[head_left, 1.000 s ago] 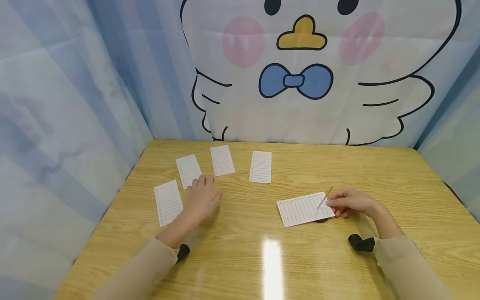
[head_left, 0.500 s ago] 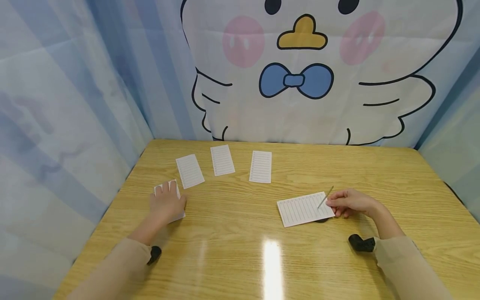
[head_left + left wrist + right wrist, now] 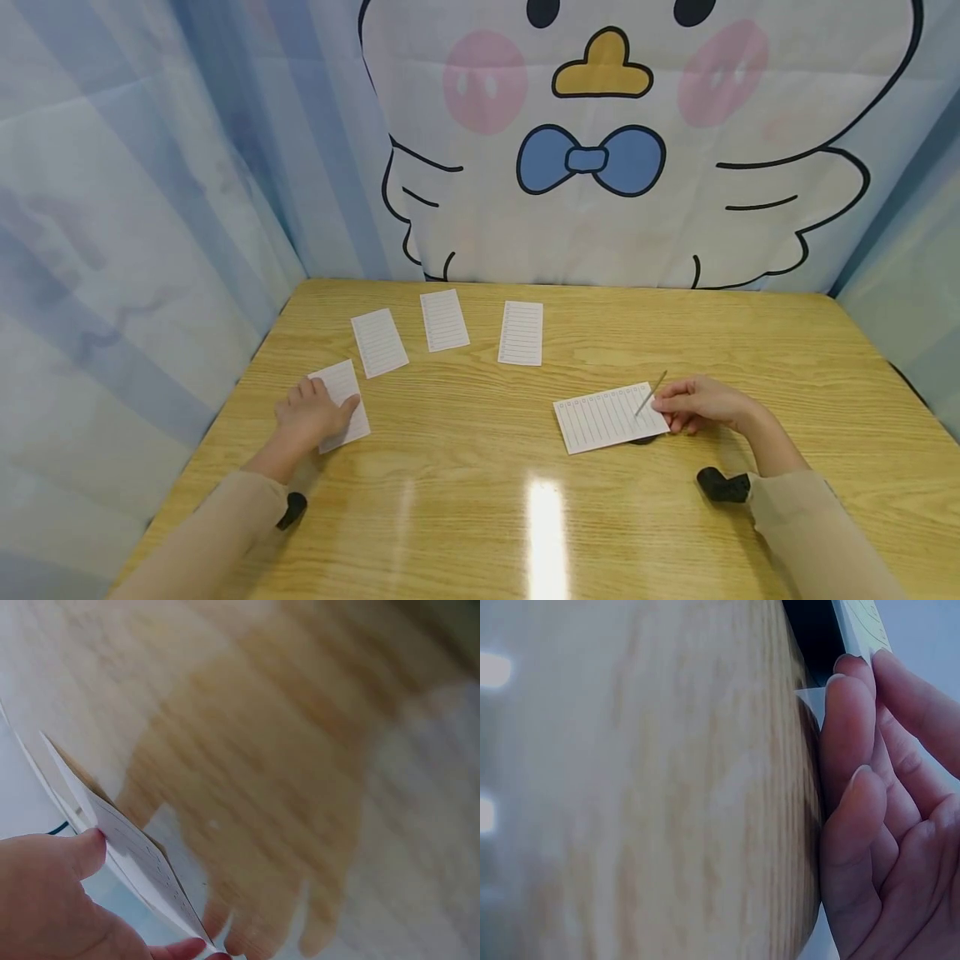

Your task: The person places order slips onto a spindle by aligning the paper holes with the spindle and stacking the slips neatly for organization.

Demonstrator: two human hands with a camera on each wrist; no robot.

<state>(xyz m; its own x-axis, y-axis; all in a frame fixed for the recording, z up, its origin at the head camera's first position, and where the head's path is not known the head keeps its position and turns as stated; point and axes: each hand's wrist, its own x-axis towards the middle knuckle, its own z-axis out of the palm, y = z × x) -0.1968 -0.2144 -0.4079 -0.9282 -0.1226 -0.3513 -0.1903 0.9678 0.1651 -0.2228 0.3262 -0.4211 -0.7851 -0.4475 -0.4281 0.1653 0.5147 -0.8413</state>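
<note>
On the left, my left hand [image 3: 307, 415] rests over a white lined card [image 3: 341, 387], its fingers spread. In the left wrist view, the thumb touches the near part of this card [image 3: 135, 847], and the fingertips lie at its far end. My right hand [image 3: 701, 404] pinches the right end of another lined card [image 3: 607, 418], which has a row of small circles along its upper edge. Across that card, close to the thumb, slants a thin grey stick [image 3: 649, 395]. A dark object [image 3: 643, 440] shows partly from under the card; the right wrist view shows it as a dark shape [image 3: 814, 630] beside the fingers.
Three more lined cards lie toward the back of the wooden table [image 3: 465, 467]: a left one [image 3: 379, 343], a middle one [image 3: 445, 321] and a right one [image 3: 521, 333]. Behind and beside the table hang curtains [image 3: 150, 250]. A black wrist device [image 3: 722, 485] sits at the right cuff.
My left hand has moved left and toward me, from beside the second card onto the leftmost card, then slightly farther left. My right hand and its card have stayed in place.
</note>
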